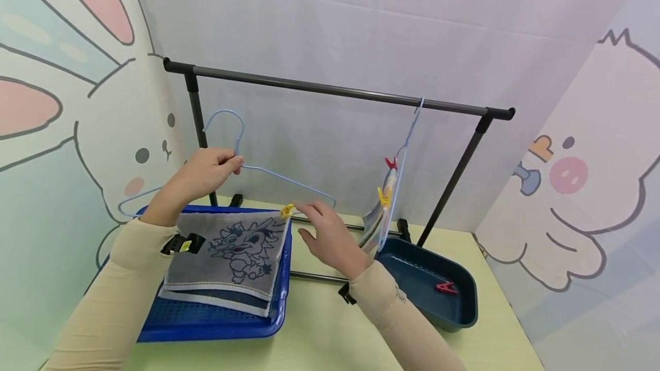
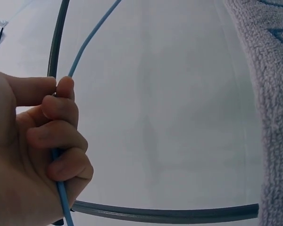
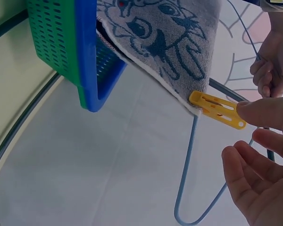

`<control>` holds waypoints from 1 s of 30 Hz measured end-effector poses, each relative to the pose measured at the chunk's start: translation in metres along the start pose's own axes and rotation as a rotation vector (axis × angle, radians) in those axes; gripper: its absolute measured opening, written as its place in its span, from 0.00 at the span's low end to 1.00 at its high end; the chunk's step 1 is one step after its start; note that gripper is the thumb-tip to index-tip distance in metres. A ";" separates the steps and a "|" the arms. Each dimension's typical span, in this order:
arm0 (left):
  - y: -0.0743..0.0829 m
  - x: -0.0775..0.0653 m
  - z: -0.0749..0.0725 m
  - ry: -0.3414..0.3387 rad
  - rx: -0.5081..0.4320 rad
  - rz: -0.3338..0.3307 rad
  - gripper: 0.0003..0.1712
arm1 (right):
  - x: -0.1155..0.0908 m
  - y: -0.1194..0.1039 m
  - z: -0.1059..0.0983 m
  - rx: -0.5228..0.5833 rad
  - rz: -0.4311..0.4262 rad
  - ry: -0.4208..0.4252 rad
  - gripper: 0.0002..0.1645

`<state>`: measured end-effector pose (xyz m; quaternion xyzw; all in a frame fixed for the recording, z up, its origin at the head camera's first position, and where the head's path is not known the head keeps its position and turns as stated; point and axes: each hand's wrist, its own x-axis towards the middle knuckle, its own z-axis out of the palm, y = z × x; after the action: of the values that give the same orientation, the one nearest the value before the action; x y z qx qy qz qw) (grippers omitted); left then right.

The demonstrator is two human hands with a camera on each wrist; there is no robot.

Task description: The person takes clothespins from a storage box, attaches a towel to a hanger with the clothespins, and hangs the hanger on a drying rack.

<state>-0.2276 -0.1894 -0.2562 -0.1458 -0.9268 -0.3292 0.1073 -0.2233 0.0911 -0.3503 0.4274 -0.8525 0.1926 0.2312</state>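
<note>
My left hand [image 1: 203, 173] grips a light blue wire hanger [image 1: 289, 178] just under its hook, fingers curled round the wire in the left wrist view. A grey towel [image 1: 222, 262] with a dark blue cartoon dragon hangs from the hanger's lower bar, over the basket. At the towel's upper right corner, a yellow clothespin [image 3: 217, 109] clamps it to the wire. Right beside that clothespin is my right hand [image 1: 330, 239], its thumb tip at the handle end and its fingers loosely spread apart from it in the right wrist view.
A blue basket [image 1: 206, 334] stands below the towel. Behind, a dark rack bar [image 1: 309, 87] carries another blue hanger [image 1: 399, 188] with cloth [image 1: 372, 219], a red clip [image 1: 391, 163] and a yellow clip [image 1: 384, 197]. A dark teal bin [image 1: 466, 285] at right contains a red clothespin [image 1: 446, 287].
</note>
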 end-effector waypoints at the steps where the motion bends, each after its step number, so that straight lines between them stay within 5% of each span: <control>1: 0.000 0.000 0.000 0.002 -0.002 -0.001 0.21 | -0.004 0.001 -0.001 -0.003 -0.003 0.002 0.29; 7: 0.000 0.000 0.000 0.014 -0.029 0.010 0.23 | -0.029 0.007 -0.005 -0.046 -0.015 -0.019 0.24; 17: 0.002 -0.001 0.001 0.046 -0.034 0.017 0.21 | -0.065 0.016 -0.004 -0.132 0.004 -0.209 0.14; 24: 0.002 -0.001 0.003 0.063 -0.033 0.018 0.21 | -0.086 0.029 -0.001 -0.110 -0.041 -0.203 0.06; 30: 0.000 0.000 0.005 0.060 -0.034 0.007 0.22 | -0.102 0.042 -0.003 -0.036 0.030 -0.291 0.03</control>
<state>-0.2277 -0.1863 -0.2596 -0.1408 -0.9168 -0.3489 0.1335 -0.2025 0.1818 -0.4102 0.4335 -0.8867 0.1167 0.1101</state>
